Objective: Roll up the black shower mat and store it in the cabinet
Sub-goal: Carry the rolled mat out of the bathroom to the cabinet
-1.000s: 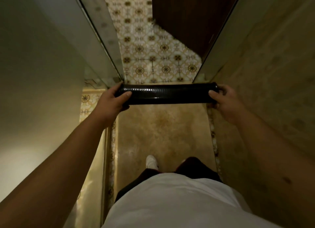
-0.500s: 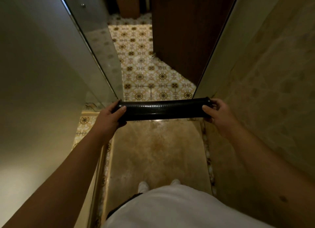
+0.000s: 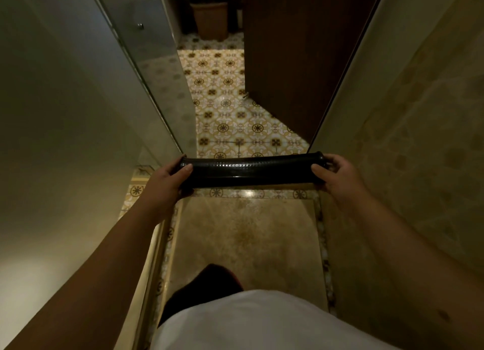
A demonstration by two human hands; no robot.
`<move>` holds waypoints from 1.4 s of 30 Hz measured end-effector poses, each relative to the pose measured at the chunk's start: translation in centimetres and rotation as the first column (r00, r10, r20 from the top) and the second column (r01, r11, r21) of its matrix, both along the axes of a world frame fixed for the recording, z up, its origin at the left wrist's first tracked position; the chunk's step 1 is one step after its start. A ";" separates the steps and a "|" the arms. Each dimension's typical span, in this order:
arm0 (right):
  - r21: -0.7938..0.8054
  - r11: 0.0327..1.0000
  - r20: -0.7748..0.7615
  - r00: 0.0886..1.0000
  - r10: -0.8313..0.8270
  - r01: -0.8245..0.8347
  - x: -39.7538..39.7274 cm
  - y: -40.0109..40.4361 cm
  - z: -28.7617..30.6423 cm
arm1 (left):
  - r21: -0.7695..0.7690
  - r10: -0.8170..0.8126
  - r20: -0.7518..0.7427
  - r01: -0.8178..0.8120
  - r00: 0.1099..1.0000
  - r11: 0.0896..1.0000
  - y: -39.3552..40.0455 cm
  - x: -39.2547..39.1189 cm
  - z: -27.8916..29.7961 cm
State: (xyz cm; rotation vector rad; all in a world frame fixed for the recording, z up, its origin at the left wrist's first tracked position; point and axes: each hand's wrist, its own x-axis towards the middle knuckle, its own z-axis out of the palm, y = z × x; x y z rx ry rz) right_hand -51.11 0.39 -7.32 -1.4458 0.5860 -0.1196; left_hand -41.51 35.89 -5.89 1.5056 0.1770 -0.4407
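Observation:
The black shower mat [image 3: 251, 170] is rolled into a tight glossy tube and held level in front of me, across the shower stall's opening. My left hand [image 3: 167, 178] grips its left end, thumb on top. My right hand [image 3: 336, 172] grips its right end. Both arms are stretched forward. No cabinet is clearly in view.
A glass shower panel [image 3: 146, 61] runs along the left and a tiled wall [image 3: 419, 140] along the right. Ahead lies patterned floor tile [image 3: 225, 108], a dark wooden door [image 3: 293, 56] and a brown bin [image 3: 209, 19]. Under me is the beige shower floor [image 3: 246, 234].
I have stepped forward with the rolled mat; the view has tilted up, and the bin and more patterned floor have come into sight. Both hands keep their grip.

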 end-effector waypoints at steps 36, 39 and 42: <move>0.006 1.000 -0.064 0.998 0.000 0.001 37.7 -5.0 -3.2 | 0.027 0.055 0.029 -0.056 0.998 0.998 -5.4 38.2 -2.7; 0.022 1.000 -0.078 0.997 0.008 -0.006 41.5 -7.4 -3.3 | 0.042 0.089 0.016 -0.089 0.996 0.995 -7.9 41.4 -2.8; 0.016 0.999 -0.079 0.996 0.031 -0.030 45.2 -9.5 -2.9 | 0.041 0.134 0.022 -0.135 0.991 0.990 -10.2 44.2 -2.9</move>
